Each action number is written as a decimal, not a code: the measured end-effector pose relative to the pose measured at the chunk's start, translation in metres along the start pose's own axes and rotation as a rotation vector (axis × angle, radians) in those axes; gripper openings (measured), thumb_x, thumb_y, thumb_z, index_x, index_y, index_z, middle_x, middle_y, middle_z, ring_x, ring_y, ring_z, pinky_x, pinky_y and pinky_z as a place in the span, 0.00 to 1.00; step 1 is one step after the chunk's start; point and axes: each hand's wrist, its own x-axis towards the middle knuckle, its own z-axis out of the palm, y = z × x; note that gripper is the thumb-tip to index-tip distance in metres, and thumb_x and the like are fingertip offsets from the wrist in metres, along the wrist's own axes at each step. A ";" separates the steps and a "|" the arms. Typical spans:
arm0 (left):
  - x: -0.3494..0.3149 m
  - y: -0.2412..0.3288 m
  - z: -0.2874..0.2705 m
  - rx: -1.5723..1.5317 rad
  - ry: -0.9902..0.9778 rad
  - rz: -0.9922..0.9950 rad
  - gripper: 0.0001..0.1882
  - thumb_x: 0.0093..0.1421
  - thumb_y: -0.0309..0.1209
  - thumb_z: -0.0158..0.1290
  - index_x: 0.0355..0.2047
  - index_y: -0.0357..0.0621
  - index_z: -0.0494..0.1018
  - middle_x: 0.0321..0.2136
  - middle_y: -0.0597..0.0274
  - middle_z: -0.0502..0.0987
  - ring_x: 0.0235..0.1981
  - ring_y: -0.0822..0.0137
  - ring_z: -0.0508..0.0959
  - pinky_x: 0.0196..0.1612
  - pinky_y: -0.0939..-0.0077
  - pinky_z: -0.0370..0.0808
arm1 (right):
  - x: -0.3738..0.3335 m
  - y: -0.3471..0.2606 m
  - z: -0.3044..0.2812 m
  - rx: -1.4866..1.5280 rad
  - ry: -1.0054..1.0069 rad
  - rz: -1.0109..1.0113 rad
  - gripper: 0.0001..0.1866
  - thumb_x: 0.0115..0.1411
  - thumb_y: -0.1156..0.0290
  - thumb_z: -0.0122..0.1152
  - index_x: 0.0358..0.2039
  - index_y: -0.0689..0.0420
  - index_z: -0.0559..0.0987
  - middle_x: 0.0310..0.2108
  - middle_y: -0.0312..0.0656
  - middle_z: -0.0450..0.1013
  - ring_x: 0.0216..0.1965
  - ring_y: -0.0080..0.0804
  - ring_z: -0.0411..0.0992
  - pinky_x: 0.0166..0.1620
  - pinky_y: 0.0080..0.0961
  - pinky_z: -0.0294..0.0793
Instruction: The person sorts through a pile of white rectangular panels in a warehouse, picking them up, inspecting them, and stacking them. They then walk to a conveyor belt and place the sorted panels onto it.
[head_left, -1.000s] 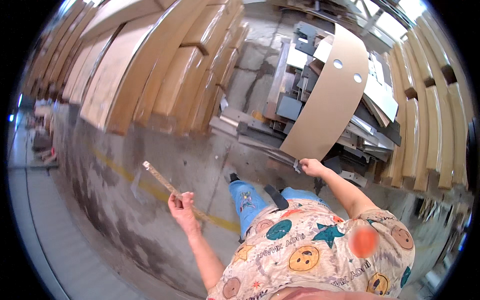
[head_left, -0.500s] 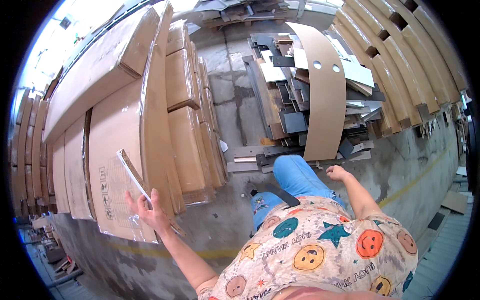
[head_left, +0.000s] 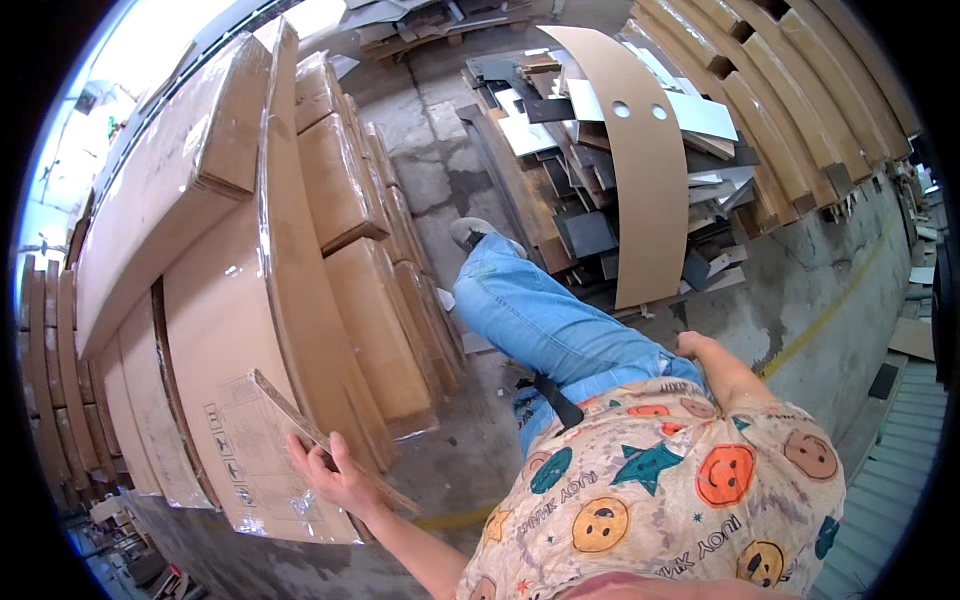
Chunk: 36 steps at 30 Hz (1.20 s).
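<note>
Narrow brown wooden strip [head_left: 287, 408]: near left, edges gripped by left hand [head_left: 338, 480]. Right hand [head_left: 690, 344]: finger state cannot be determined. Grey concrete floor [head_left: 418, 135] lies open between brown cardboard cartons [head_left: 220, 300], left, and black-white-brown board pile [head_left: 590, 235], far right.

Left forearm [head_left: 418, 548] extended, fingers [head_left: 299, 455] curled

You are standing in what looks like a warehouse or factory store; around the pile of loose panels [head_left: 588, 236] you have film-wrapped cartons [head_left: 220, 310] to the left, long cartons [head_left: 772, 140] to the right, and stained concrete flooring [head_left: 425, 105] alongside.
</note>
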 end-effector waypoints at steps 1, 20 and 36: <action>0.002 -0.001 0.001 -0.012 -0.009 0.013 0.16 0.54 0.36 0.53 0.25 0.33 0.66 0.56 0.46 0.61 0.58 0.50 0.57 0.58 0.63 0.53 | 0.009 -0.010 -0.010 -0.016 -0.085 0.010 0.16 0.47 0.63 0.54 0.35 0.56 0.79 0.35 0.48 0.75 0.39 0.44 0.73 0.44 0.35 0.71; 0.244 0.200 0.234 -0.096 -0.419 -0.071 0.21 0.40 0.25 0.59 0.36 0.35 0.66 0.58 0.48 0.56 0.58 0.52 0.59 0.58 0.60 0.56 | 0.202 -0.103 -0.615 0.408 1.073 0.189 0.29 0.54 0.53 0.52 0.56 0.47 0.62 0.58 0.49 0.54 0.57 0.51 0.54 0.57 0.46 0.56; 0.404 0.238 0.418 -0.048 -0.698 -0.009 0.16 0.44 0.29 0.63 0.27 0.35 0.67 0.56 0.45 0.60 0.54 0.53 0.64 0.54 0.64 0.60 | 0.246 -0.174 -0.693 1.270 1.143 -0.009 0.16 0.57 0.58 0.52 0.38 0.58 0.75 0.29 0.43 0.75 0.30 0.38 0.73 0.35 0.31 0.73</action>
